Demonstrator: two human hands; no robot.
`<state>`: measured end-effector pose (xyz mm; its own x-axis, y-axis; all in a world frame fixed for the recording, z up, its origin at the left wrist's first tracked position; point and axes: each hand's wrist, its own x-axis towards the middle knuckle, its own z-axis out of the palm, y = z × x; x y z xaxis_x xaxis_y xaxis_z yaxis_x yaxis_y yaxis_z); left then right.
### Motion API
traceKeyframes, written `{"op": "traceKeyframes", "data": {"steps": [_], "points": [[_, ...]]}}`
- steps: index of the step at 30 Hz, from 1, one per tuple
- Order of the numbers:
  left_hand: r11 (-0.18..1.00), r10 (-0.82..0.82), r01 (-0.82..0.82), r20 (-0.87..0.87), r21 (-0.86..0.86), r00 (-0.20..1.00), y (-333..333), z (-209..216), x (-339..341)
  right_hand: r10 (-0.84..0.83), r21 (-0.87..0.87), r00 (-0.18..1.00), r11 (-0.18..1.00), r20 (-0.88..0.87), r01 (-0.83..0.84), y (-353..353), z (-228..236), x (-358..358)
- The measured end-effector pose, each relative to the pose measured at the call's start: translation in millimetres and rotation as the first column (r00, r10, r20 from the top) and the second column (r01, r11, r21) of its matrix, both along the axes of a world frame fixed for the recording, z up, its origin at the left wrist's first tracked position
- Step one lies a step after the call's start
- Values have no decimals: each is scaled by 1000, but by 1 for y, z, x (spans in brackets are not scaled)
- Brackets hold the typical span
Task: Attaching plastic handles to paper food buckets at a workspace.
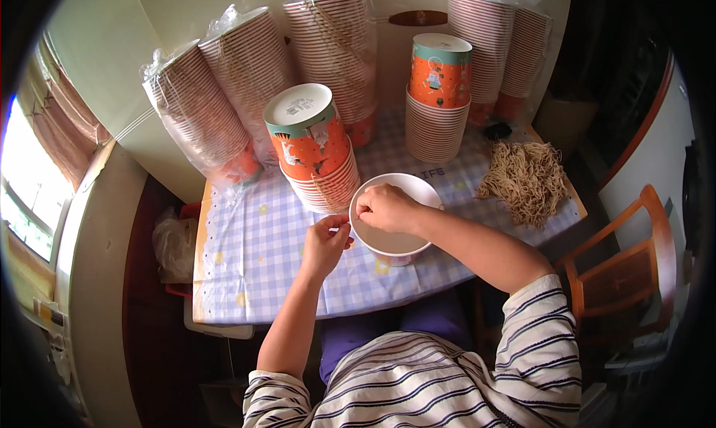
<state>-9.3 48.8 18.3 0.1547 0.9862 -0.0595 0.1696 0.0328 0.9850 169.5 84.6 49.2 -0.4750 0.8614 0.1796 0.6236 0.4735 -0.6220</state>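
- White bucket [395, 241] in the head view: mouth up on checked tablecloth [276, 271], long axis roughly upright, just right of the left hand [326, 245].
- Right hand [386, 210] nearer, curled inside the mouth near the left wall; left hand's fingers bunched outside that rim. Cannot tell what either grips.
- Orange bucket stack [317, 159] crowds the far left side; tan cord heap [526, 183] well apart, right.

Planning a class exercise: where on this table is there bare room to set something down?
Largest patch: checked tablecloth between the left hand and the table's left edge. A smaller one lies between the white tub and the tan cord pile. The back is crowded with tub stacks.
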Motion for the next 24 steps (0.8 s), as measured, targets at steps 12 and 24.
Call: {"op": "traceKeyframes", "data": {"steps": [12,24], "points": [[996,-20,35,-159,87,987,5,1,-2,12,31,999,999,-46,-11,4,-8,-3],[986,-22,72,-307,150,951,8,10,-2,-48,-103,996,994,-78,40,5,-5,-4]]}}
